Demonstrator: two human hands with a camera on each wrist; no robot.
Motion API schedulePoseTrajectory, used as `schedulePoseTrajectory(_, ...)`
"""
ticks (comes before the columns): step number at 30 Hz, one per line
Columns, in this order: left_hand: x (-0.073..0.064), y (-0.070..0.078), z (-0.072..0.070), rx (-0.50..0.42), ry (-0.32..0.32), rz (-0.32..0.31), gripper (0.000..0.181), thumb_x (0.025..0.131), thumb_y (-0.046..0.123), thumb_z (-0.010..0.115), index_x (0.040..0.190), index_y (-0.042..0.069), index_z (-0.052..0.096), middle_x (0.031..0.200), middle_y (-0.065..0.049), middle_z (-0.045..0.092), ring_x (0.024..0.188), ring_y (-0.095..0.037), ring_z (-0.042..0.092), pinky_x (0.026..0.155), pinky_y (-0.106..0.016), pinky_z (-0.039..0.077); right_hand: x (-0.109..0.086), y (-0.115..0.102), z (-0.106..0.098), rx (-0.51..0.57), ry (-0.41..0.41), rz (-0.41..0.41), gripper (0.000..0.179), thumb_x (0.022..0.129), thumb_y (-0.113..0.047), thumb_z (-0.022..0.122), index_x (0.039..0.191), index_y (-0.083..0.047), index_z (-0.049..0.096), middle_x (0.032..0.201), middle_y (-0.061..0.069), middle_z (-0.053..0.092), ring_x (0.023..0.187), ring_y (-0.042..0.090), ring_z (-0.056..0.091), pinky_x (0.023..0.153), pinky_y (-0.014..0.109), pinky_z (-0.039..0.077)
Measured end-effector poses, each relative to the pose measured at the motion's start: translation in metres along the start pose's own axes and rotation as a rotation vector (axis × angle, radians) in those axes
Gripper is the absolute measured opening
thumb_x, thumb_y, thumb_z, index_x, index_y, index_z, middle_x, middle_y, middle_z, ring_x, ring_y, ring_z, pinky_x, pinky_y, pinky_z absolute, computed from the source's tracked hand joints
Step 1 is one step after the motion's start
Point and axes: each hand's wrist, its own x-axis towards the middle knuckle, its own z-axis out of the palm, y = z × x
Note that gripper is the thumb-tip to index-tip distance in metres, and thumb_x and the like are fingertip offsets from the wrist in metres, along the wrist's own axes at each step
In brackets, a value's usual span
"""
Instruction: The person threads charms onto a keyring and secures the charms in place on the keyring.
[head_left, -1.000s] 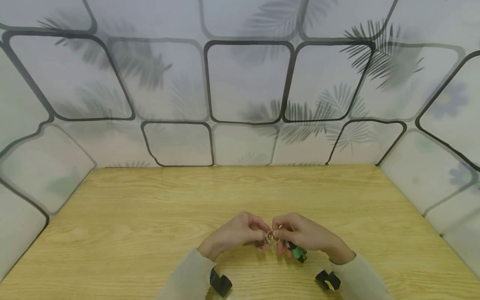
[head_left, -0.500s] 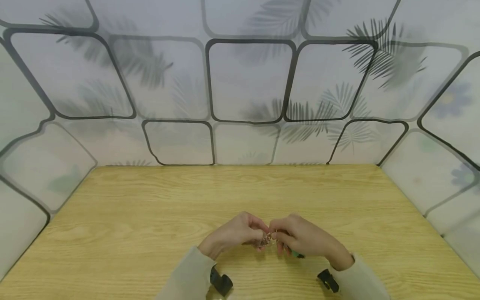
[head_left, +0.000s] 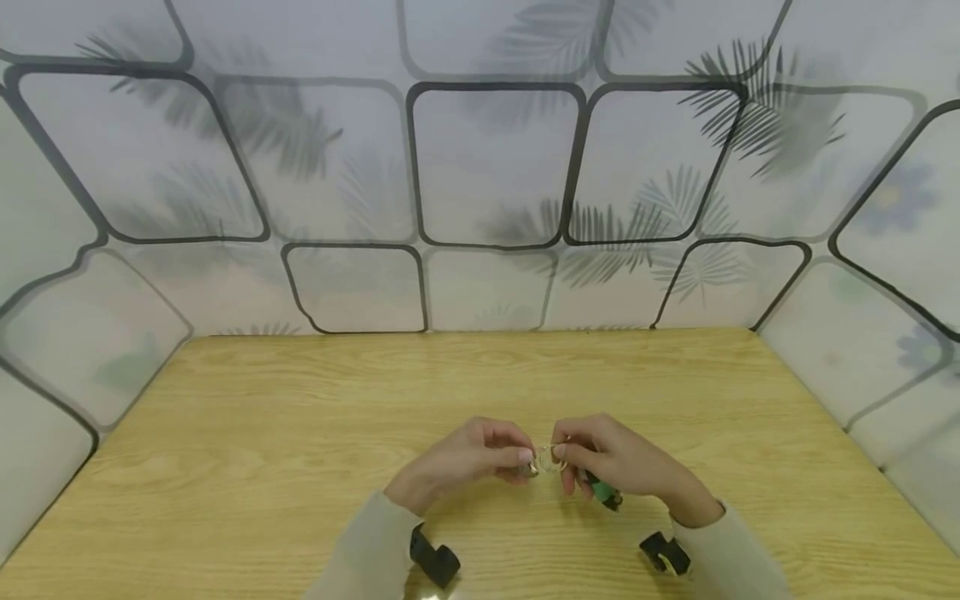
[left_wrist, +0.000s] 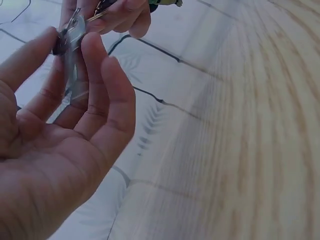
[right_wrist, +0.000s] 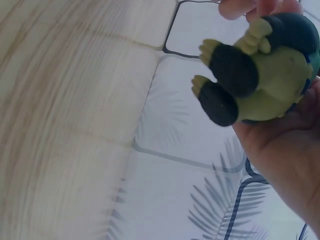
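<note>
In the head view my left hand [head_left: 459, 460] and right hand [head_left: 628, 458] face each other low over the table, joined by gold-coloured metal rings [head_left: 545, 458]. Close up in the left wrist view, the left thumb and fingers pinch flat silvery metal [left_wrist: 75, 34] that looks like keys, blurred and partly hidden by the fingers. The right thumb and fingertips pinch the ring's other side. From the right hand hangs a green toy figure keychain [head_left: 603, 493]. Its cream belly, dark limbs and pale claws [right_wrist: 275, 80] fill the upper right of the right wrist view.
A wood-grain table [head_left: 300, 400] spreads under both hands. White patterned fabric walls [head_left: 495, 167] close off its back and both sides. Black camera mounts [head_left: 435, 562] sit at each wrist, below beige sleeves [head_left: 367, 550].
The hands have drawn slightly apart and a little away from the body, opening a gap where the rings show. The green figure, mostly hidden half a second ago, is visible below the right hand again.
</note>
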Motion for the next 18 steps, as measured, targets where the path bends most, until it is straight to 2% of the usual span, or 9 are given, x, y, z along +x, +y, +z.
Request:
schedulePoseTrajectory(5,0.0013,-0.0005,0.0011,0.087,0.003,0.027,0.029,0.104,0.008,0.058,0.114,-0.019,0.061,0.093,0.005,0.069,0.087,-0.012,0.064,0.084,-0.032,0.054,0.0012,0.0012,-0.001,0.035,-0.034,-0.005,0.023,0.107,0.001,0.044,0.09,0.006,0.059,0.071,0.014,0.068,0.05,0.032,0.059,0.044,0.03,0.051)
schedulePoseTrajectory(8,0.0022,-0.0001,0.0024,0.119,0.051,0.049,0.026,0.104,0.011,0.058,0.109,-0.014,0.065,0.093,0.005,0.068,0.088,-0.011,0.061,0.084,-0.03,0.052,0.0019,0.0019,-0.0012,0.027,-0.03,0.001,0.024,0.108,0.0,0.044,0.09,0.006,0.059,0.071,0.013,0.069,0.05,0.029,0.06,0.045,0.03,0.051)
schedulePoseTrajectory(12,0.0037,0.0007,0.0048,0.108,0.114,0.077,0.022,0.103,0.01,0.06,0.101,-0.011,0.065,0.088,0.004,0.067,0.086,-0.011,0.063,0.089,-0.033,0.054,0.0009,0.0041,-0.0027,0.032,-0.002,0.035,0.025,0.108,-0.001,0.043,0.091,0.008,0.058,0.072,0.013,0.069,0.052,0.029,0.061,0.046,0.029,0.052)
schedulePoseTrajectory(15,0.0044,0.0009,0.0061,0.085,0.106,0.08,0.021,0.103,0.008,0.059,0.102,-0.013,0.063,0.083,0.005,0.067,0.08,-0.011,0.065,0.087,-0.033,0.056,-0.0001,0.0061,-0.003,0.088,-0.008,0.067,0.025,0.109,-0.001,0.041,0.093,0.01,0.057,0.073,0.019,0.068,0.052,0.027,0.061,0.047,0.027,0.052)
schedulePoseTrajectory(18,0.0037,0.0015,0.0063,0.075,0.076,0.062,0.023,0.103,0.008,0.058,0.111,-0.013,0.062,0.081,0.005,0.068,0.078,-0.011,0.066,0.085,-0.034,0.057,0.0,0.0065,-0.0021,0.15,-0.037,0.077,0.026,0.109,-0.002,0.042,0.092,0.01,0.056,0.073,0.026,0.066,0.051,0.018,0.059,0.046,0.025,0.05)
